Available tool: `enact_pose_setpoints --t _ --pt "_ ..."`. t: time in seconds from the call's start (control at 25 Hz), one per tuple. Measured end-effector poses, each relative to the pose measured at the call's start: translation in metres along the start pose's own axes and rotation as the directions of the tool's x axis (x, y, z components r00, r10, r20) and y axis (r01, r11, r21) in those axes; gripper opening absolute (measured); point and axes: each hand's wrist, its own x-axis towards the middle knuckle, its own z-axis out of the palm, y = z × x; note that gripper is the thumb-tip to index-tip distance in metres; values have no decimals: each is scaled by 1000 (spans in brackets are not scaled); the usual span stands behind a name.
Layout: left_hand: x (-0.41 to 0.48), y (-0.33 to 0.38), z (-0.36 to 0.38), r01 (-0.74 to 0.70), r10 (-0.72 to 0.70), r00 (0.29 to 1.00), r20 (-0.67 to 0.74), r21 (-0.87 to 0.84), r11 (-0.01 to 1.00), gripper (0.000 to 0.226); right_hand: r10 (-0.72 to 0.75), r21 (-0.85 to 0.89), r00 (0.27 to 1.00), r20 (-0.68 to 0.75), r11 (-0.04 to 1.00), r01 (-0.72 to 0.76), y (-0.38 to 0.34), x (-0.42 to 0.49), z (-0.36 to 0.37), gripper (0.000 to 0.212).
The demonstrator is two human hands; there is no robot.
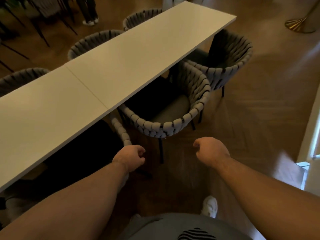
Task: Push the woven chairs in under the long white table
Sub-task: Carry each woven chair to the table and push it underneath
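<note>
The long white table [121, 66] runs diagonally from lower left to upper right. On its near side, a grey woven chair [164, 125] stands partly under the edge, its curved back sticking out towards me. Beyond it, a second woven chair [232, 66] sits at the table's far end, also partly out. A third chair's woven rim [121, 132] shows just beside my left hand [129, 157], the rest hidden under the table. My right hand [210, 151] hovers below the middle chair's back. Both hands are loosely curled and hold nothing.
Three more woven chairs [93, 42] line the table's far side. A person's legs [89, 14] and dark chair legs are at the top left. A gold stand base [297, 25] is at the top right, and a white wall edge [311, 135] at the right. Wooden floor lies around me.
</note>
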Motion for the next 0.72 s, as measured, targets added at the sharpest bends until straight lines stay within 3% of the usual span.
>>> enact_pose_setpoints --t 0.32,0.52,0.72 --pt "40 125 23 52 -61 994 -89 -97 994 56 -37 -65 999 -11 997 36 116 52 -53 44" --pt "67 125 8 78 -60 986 -155 110 991 63 -112 -87 993 33 990 114 111 95 -59 47" --pt "108 107 -6 92 -86 991 -106 60 994 65 -177 -163 984 35 970 180 83 146 -66 45"
